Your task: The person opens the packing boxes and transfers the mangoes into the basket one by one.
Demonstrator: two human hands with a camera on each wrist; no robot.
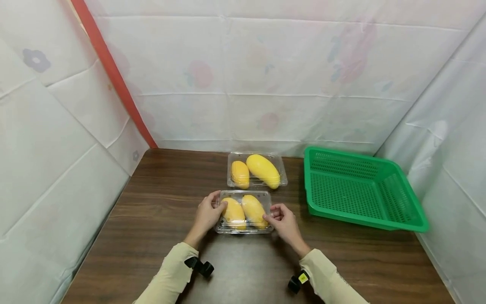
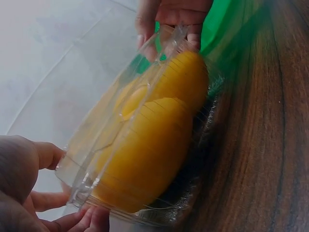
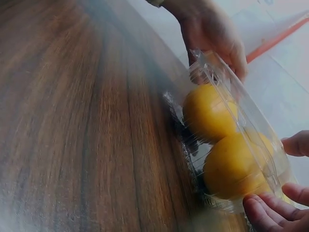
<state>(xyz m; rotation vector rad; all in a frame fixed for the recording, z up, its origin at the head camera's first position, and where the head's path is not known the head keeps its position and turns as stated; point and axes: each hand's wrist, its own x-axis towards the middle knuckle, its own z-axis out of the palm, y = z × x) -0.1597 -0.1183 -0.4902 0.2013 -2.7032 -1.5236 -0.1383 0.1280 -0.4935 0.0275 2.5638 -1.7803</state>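
Note:
Between my two hands is a clear plastic clamshell box (image 1: pixel 244 194) with its lid down. Inside it lie two yellow mangoes (image 1: pixel 253 211) side by side. My left hand (image 1: pixel 208 214) grips the box's left end, thumb on the lid and fingers at the side. At the opposite end my right hand (image 1: pixel 284 223) holds it the same way, its thumb over the front right corner. In the left wrist view the box (image 2: pixel 120 145) looks close to the wooden table. The right wrist view shows fingertips (image 3: pixel 270 212) against its edge.
Just behind stands a second clear clamshell box (image 1: pixel 256 182) with two yellow mangoes (image 1: pixel 263 170), one larger than the other. A green plastic basket (image 1: pixel 364 219) sits to the right on the brown wooden table (image 1: pixel 152 219). White sheeting (image 1: pixel 273 76) hangs behind and at both sides.

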